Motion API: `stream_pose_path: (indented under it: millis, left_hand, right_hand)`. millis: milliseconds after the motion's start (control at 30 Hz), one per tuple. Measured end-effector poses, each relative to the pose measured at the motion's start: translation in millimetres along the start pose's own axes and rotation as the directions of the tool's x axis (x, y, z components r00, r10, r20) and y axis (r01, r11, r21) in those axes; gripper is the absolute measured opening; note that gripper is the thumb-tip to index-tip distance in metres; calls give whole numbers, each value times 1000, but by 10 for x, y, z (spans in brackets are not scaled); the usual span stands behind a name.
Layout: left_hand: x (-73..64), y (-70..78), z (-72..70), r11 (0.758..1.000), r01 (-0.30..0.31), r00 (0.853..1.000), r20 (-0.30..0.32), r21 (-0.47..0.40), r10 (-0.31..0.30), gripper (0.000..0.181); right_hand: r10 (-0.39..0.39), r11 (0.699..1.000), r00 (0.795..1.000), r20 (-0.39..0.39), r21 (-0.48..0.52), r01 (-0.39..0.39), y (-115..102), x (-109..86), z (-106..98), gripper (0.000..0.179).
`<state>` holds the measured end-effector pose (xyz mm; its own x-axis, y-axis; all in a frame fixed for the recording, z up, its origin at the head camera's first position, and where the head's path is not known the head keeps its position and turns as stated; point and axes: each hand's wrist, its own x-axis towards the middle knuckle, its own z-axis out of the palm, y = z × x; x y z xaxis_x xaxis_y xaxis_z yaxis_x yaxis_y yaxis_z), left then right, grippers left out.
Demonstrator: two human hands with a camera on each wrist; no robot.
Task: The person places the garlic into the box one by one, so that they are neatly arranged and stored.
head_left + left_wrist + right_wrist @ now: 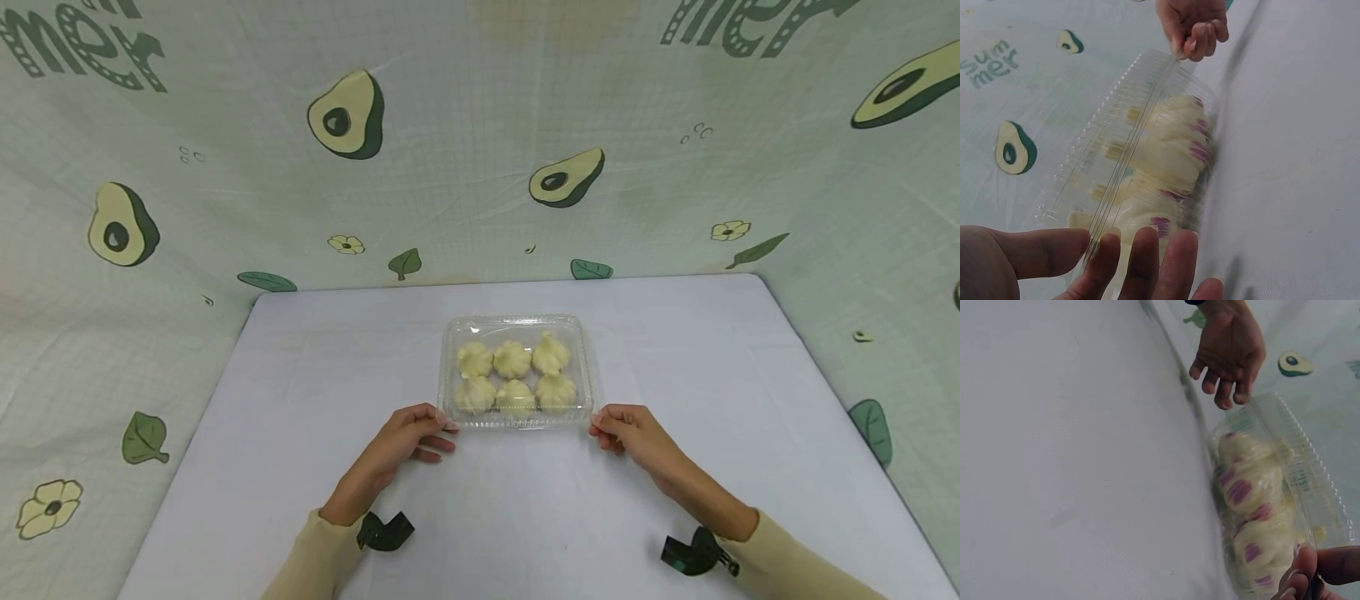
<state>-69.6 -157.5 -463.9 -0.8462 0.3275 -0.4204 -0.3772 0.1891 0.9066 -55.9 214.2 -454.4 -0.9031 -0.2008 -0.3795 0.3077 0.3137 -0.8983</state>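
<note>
A clear plastic clamshell box (517,322) lies on the table with its lid down. Inside it sit several garlic bulbs (513,360) in two rows, purple patches showing on their sides in both wrist views. My left hand (411,435) pinches the box's near left corner by the rim, thumb (1054,253) above, with the other fingers spread loosely below. At the near right corner my right hand (632,432) pinches the rim between thumb and index finger, its remaining fingers curled under.
A white-covered table (315,358) surrounds the box. Behind and beside it hangs a pale cloth (450,167) printed with avocados and leaves. Dark camera mounts (386,532) sit at both wrists, below beige sleeves (318,554).
</note>
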Motion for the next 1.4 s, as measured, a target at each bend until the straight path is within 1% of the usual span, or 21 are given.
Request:
stream_pose_path:
  millis: [167, 300, 400, 633, 800, 1033, 1400]
  left_hand:
    - [-6, 0, 6, 1000, 3, 1000, 7, -4, -3, 16]
    - [-17, 12, 3, 1000, 2, 1000, 11, -4, -2, 16]
    - [-27, 23, 4, 1000, 1, 1000, 12, -4, -1, 17]
    - [-22, 19, -4, 1000, 15, 1000, 10, 2, -15, 17]
    - [-10, 9, -25, 1000, 21, 999, 25, 15, -21, 21]
    - [-13, 21, -42, 999, 36, 998, 53, 18, -37, 23]
    - [1, 3, -50, 1000, 22, 998, 62, 18, -23, 22]
  right_hand:
    - [-1, 1000, 1000, -6, 10, 2, -7, 1, -3, 28]
    - [7, 1000, 1000, 8, 2, -7, -12, 3, -13, 29]
    - [13, 1000, 1000, 20, -18, -13, -16, 13, -26, 31]
    - [19, 999, 1000, 20, -48, -18, -17, 15, -38, 33]
    - [11, 997, 999, 45, -83, -7, -25, 1, -49, 32]
    - [6, 991, 997, 73, -132, 3, -14, 8, -81, 33]
    - [-4, 989, 997, 76, -146, 16, -25, 6, -92, 32]
